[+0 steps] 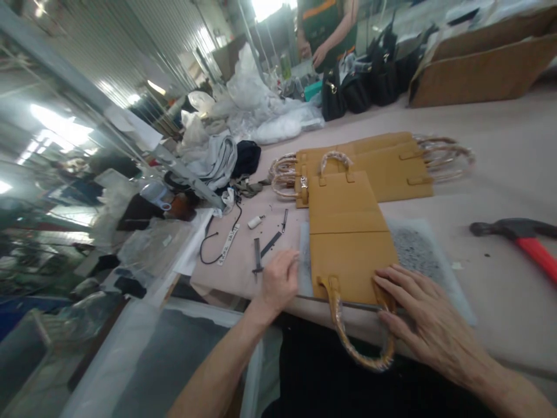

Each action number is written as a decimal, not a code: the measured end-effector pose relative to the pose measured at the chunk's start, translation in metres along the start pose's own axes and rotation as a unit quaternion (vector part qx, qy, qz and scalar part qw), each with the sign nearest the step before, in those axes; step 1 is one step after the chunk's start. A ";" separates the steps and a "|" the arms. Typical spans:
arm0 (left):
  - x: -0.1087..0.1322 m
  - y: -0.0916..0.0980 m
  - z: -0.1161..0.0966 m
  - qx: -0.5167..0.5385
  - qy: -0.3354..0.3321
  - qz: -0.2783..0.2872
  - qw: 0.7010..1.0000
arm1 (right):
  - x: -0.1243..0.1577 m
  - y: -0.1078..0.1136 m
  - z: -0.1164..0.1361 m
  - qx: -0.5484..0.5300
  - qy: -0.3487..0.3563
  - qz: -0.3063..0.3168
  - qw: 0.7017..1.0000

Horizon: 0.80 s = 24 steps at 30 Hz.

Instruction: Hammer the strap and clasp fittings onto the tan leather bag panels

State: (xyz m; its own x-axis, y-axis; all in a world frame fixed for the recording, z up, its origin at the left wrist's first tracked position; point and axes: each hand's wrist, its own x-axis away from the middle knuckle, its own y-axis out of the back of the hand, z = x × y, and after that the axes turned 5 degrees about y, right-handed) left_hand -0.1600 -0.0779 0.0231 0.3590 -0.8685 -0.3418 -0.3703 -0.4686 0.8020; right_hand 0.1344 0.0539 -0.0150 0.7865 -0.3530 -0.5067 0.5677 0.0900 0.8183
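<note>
The tan bag panel (348, 232) lies flat at the surface's (500, 174) near edge, long axis running away from the person, the right hand (424, 316) pressing open fingers on its near right corner, the left hand (281, 281) loosely curled, empty, just beside its left edge.

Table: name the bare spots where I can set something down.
Bare table lies between the hammer and the stacked tan bags, and beyond them toward the cardboard box. Crowded left of the flat bag: small tools.
</note>
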 end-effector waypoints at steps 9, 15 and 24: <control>-0.089 0.033 0.067 -0.273 0.229 0.235 0.904 | -0.001 0.003 0.003 -0.004 -0.011 0.010 1.000; -0.097 0.041 0.081 -0.250 0.194 0.286 0.904 | -0.007 0.015 0.016 -0.039 -0.048 0.062 0.996; -0.055 0.040 0.060 0.203 0.227 0.077 0.949 | -0.009 0.020 0.021 -0.039 -0.063 0.085 0.994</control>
State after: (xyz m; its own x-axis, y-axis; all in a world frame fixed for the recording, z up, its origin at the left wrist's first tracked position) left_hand -0.2457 -0.0586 0.0450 0.5724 -0.8156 0.0847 -0.7146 -0.4456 0.5392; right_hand 0.1333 0.0389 0.0115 0.8389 -0.4395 -0.3211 0.4501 0.2283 0.8633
